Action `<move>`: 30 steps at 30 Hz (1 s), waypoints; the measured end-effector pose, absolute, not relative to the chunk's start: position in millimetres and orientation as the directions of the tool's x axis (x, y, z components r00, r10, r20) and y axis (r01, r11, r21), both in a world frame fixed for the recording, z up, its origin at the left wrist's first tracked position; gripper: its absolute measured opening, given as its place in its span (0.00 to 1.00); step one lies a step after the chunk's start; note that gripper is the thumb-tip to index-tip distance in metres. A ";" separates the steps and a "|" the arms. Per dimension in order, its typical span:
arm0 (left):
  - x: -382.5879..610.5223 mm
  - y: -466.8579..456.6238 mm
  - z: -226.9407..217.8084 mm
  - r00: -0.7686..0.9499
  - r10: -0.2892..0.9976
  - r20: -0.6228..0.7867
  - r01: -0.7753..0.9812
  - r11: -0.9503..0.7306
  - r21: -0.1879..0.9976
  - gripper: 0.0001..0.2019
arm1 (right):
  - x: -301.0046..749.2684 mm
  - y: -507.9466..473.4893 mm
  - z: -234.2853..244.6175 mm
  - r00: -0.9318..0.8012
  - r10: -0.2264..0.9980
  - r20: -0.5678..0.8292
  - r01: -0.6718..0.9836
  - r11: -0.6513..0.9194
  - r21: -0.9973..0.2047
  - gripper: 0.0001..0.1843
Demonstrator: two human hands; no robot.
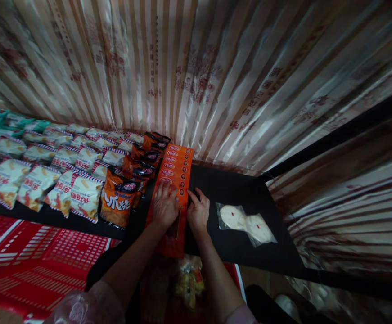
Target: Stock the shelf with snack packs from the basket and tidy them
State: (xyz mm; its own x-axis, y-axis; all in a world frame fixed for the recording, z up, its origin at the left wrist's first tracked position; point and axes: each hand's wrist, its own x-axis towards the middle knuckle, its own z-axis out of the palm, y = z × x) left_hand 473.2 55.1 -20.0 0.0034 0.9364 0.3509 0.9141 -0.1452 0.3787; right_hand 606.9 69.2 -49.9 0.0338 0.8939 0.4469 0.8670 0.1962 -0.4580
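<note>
A long orange strip of joined snack packets lies across the black shelf, its near end hanging over the front edge. My left hand rests flat on the strip with its fingers stretched toward the back. At the strip's right edge, my right hand touches it, index finger extended and the other fingers partly spread. Just left of the strip stands a row of orange-and-black snack bags. To the right of my right hand, two round white items in clear wrappers lie on the shelf.
Rows of white snack bags and green bags fill the shelf's left part. A red plastic basket stands below, and another holding yellowish packets is under my arms. Pleated printed sheeting hangs behind; a dark bar slants at right.
</note>
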 end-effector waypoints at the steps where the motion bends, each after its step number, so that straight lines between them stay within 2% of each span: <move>1: 473.1 55.1 -19.5 0.003 0.935 0.354 0.913 -0.147 0.382 0.16 | 606.9 69.2 -49.7 0.036 0.894 0.446 0.866 0.194 -0.460 0.26; 30: 473.4 51.7 -15.0 0.009 0.942 0.336 0.908 -0.148 0.391 0.16 | 609.2 68.9 -51.5 0.036 0.892 0.450 0.850 0.209 -0.483 0.27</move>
State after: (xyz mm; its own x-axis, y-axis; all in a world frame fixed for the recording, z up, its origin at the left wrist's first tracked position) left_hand 473.4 51.7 -15.0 0.0086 0.9417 0.3364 0.9084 -0.1480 0.3911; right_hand 609.2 68.9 -51.5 0.0362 0.8922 0.4502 0.8501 0.2093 -0.4832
